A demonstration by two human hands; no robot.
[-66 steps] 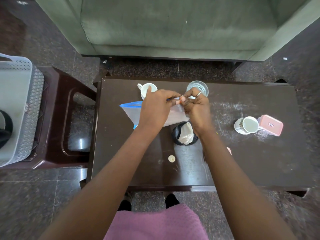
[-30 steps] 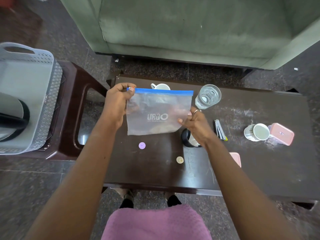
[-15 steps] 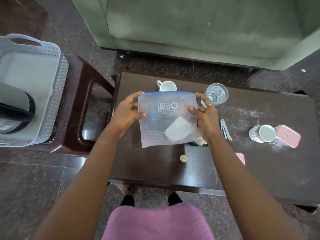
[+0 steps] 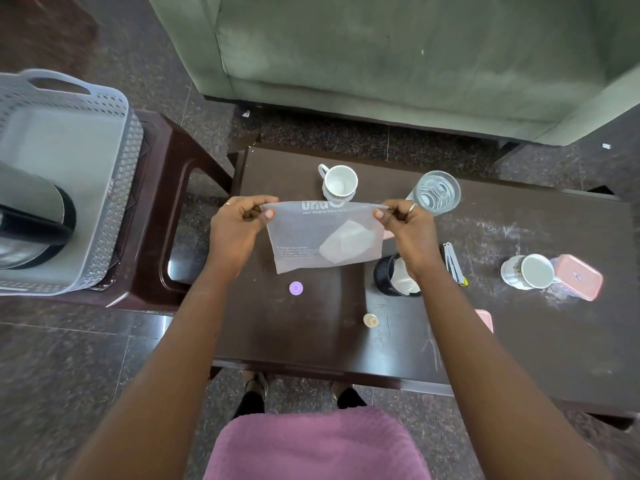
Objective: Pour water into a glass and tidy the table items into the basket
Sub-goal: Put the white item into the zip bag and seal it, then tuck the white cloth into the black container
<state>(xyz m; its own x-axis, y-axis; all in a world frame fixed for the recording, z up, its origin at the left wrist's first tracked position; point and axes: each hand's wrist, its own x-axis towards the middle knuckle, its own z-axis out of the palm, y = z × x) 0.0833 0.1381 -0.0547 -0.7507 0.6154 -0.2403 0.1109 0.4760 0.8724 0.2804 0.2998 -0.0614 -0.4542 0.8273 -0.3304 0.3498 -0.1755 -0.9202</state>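
A clear zip bag (image 4: 304, 244) with a white folded item inside hangs above the dark table (image 4: 311, 341). My left hand (image 4: 235, 233) pinches its top left corner and my right hand (image 4: 408, 230) pinches the top right corner, with the top edge folded over. Behind the bag stand a white cup (image 4: 339, 183) and a glass of water (image 4: 436, 192). The grey basket (image 4: 114, 188) sits on a brown stool at the left, with a steel and black kettle (image 4: 31, 220) in it.
On the table are a black mesh holder (image 4: 388, 271) with white paper, a nail clipper (image 4: 453, 261), a patterned mug (image 4: 530, 271), a pink-lidded box (image 4: 578, 277), a purple disc (image 4: 296, 288), a cream disc (image 4: 370, 319) and a pink item (image 4: 485, 318). A green sofa (image 4: 381, 57) stands behind.
The bag's blue zip strip has been folded over out of sight. Both hands moved from the bag's sides up to its top corners.
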